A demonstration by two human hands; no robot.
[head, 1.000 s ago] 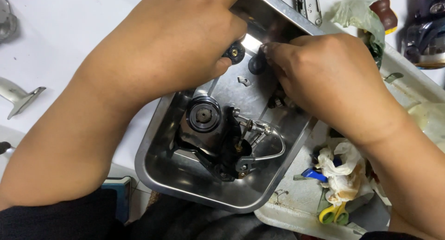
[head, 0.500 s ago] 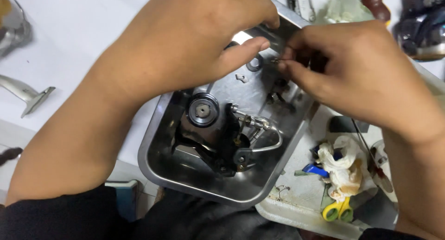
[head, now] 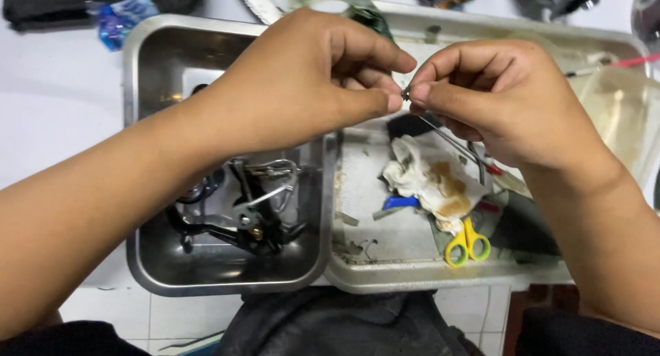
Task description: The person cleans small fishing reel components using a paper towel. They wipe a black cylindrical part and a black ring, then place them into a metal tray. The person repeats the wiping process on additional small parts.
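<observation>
Tiny metal part is getting pinched between both hands above the trays, left hand and right hand each clenching fingertips on it. Looks light, stiff and slippery, so I'd be taking it by the edges. Thin metal tool is hanging from the right grip. At 6 o'clock a stained rag and yellow scissors are lying; at 8 o'clock the dark mechanism is sitting in the steel pan.
</observation>
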